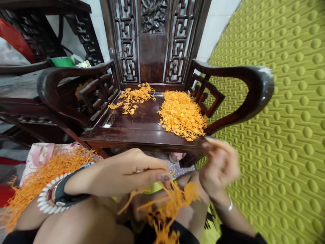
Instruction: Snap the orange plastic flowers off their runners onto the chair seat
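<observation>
Over our lap (83, 223), we are pinching tangled orange strands (167, 206) narrowly with our left hand (114, 173); our blurred right hand (219, 169) is hovering beside them, its grip unclear; orange clusters (181, 115) are lying on the carved armchair seat (132, 132).

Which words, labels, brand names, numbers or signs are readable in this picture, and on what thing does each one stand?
No word, label, brand, number or sign can be read.
Black wristband: nothing readable.
Pink-and-white bag: nothing readable.
Green packet: too small and blurred to tell.
</observation>
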Available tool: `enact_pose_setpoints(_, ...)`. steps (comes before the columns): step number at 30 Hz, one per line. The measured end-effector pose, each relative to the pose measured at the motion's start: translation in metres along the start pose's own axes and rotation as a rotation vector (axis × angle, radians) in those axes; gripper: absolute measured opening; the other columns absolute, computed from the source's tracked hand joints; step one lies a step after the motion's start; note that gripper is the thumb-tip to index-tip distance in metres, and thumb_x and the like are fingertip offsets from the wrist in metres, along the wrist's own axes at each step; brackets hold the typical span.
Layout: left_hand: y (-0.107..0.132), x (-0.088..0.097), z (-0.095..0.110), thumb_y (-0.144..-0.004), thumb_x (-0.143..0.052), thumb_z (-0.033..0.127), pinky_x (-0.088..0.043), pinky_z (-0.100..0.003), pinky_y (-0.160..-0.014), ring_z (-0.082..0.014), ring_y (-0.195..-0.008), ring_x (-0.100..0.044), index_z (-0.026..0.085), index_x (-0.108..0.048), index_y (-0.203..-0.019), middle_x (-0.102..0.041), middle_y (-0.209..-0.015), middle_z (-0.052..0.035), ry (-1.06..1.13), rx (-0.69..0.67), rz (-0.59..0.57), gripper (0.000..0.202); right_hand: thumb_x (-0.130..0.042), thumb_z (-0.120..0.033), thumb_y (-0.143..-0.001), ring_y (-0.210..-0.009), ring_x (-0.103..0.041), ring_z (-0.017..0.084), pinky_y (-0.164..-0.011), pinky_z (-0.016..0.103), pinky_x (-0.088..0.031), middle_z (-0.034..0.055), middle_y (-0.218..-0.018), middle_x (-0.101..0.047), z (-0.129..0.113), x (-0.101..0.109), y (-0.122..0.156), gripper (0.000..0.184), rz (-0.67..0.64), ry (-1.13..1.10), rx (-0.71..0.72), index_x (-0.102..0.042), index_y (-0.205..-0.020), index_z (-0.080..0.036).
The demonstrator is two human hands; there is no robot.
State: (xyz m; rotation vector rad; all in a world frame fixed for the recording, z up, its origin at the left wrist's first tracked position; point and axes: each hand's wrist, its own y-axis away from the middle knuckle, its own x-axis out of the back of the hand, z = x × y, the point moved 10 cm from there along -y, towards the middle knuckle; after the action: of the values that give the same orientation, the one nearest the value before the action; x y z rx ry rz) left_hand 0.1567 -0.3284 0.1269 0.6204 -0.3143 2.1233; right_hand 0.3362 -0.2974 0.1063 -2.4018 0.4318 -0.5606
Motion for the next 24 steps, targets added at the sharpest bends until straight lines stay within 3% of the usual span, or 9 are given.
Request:
enact_pose_setpoints(3, -0.003, 0.006, 0.002, -0.099, -0.036, 0.027, -0.041, -0.021, -0.075, -0.0112, -0.079, -0.057, 0.02, -0.06, -0.105, -0.065, -0.091, -0.001, -0.104, -0.04, 0.06, 0.026, -0.04, -0.035, -0.094, -0.075, -0.055, 0.016, -0.069, 0.032, -0.046, 0.0051, -0.087, -0.059, 0.027, -0.039, -0.053, 0.027, -0.095, -0.004, 0.035, -0.061, -0.105, -0.022)
enact_pose_setpoints(5, -0.005, 0.014, -0.001, -0.099, -0.035, 0.028, -0.041, -0.022, -0.078, -0.0118, -0.083, -0.057, 0.021, -0.059, -0.102, -0.063, -0.091, -0.0003, -0.155, -0.037, 0.127, 0.025, -0.039, -0.033, -0.093, -0.084, -0.055, 0.018, -0.08, 0.034, -0.044, 0.0066, -0.091, -0.06, 0.04, -0.046, -0.094, 0.028, -0.011, 0.114, 0.135, -0.064, -0.094, -0.02)
enact_pose_setpoints(9, -0.003, 0.033, 0.003, -0.097, -0.038, 0.026, -0.039, -0.025, -0.089, -0.0148, -0.098, -0.053, 0.019, -0.057, -0.089, -0.059, -0.1, -0.0027, -0.171, -0.081, 0.276, 0.022, -0.046, -0.033, -0.089, -0.087, -0.051, 0.023, -0.084, 0.039, -0.041, 0.0084, -0.083, -0.057, 0.081, -0.071, -0.156, 0.027, -0.045, 0.387, 0.084, -0.065, -0.08, -0.017)
enact_pose_setpoints(13, -0.002, 0.045, 0.002, -0.095, -0.04, 0.024, -0.04, -0.023, -0.086, -0.0141, -0.097, -0.052, 0.016, -0.054, -0.074, -0.055, -0.107, -0.004, -0.054, -0.086, 0.373, 0.026, -0.065, -0.041, -0.077, -0.099, -0.045, 0.032, -0.09, 0.051, -0.033, 0.016, -0.088, -0.058, 0.122, -0.091, -0.177, 0.033, -0.127, 0.637, -0.103, -0.058, -0.062, -0.013)
enact_pose_setpoints(16, -0.001, 0.051, -0.006, -0.094, -0.042, 0.023, -0.041, -0.022, -0.077, -0.0116, -0.081, -0.051, 0.017, -0.053, -0.076, -0.055, -0.087, -0.001, 0.008, -0.047, 0.444, 0.022, -0.071, -0.049, -0.07, -0.106, -0.042, 0.035, -0.095, 0.055, -0.027, 0.0199, -0.101, -0.058, 0.135, -0.098, -0.177, 0.039, -0.176, 0.66, -0.17, -0.057, -0.068, -0.012)
enact_pose_setpoints(18, -0.003, 0.05, -0.012, -0.093, -0.042, 0.023, -0.04, -0.021, -0.07, -0.0104, -0.071, -0.048, 0.016, -0.052, -0.076, -0.052, -0.074, 0.0015, 0.072, -0.026, 0.441, 0.02, -0.07, -0.049, -0.072, -0.111, -0.042, 0.034, -0.1, 0.054, -0.024, 0.0194, -0.111, -0.056, 0.117, -0.091, -0.174, 0.04, -0.097, 0.599, -0.093, -0.059, -0.083, -0.012)
enact_pose_setpoints(21, -0.005, 0.048, -0.015, -0.091, -0.043, 0.023, -0.04, -0.021, -0.066, -0.0097, -0.065, -0.046, 0.016, -0.051, -0.072, -0.051, -0.069, 0.0022, 0.139, -0.016, 0.418, 0.022, -0.06, -0.047, -0.082, -0.11, -0.048, 0.026, -0.103, 0.046, -0.029, 0.0138, -0.11, -0.059, 0.055, -0.076, -0.152, 0.034, 0.021, 0.282, 0.137, -0.058, -0.092, -0.015)
enact_pose_setpoints(23, -0.006, 0.048, -0.015, -0.091, -0.043, 0.023, -0.041, -0.021, -0.068, -0.0096, -0.067, -0.047, 0.015, -0.051, -0.072, -0.051, -0.069, 0.0022, 0.155, -0.022, 0.425, 0.022, -0.047, -0.053, -0.088, -0.101, -0.055, 0.021, -0.097, 0.039, -0.038, 0.0097, -0.1, -0.062, 0.011, -0.08, -0.125, 0.036, -0.121, -0.069, 0.234, -0.058, -0.09, -0.018)
enact_pose_setpoints(24, -0.006, 0.049, -0.015, -0.091, -0.043, 0.023, -0.041, -0.021, -0.069, -0.0095, -0.068, -0.048, 0.015, -0.05, -0.072, -0.051, -0.07, 0.0022, 0.159, -0.025, 0.439, 0.022, -0.038, -0.057, -0.091, -0.097, -0.057, 0.019, -0.093, 0.037, -0.042, 0.0083, -0.097, -0.063, -0.009, -0.092, -0.106, 0.043, -0.31, -0.247, 0.231, -0.059, -0.092, -0.019)
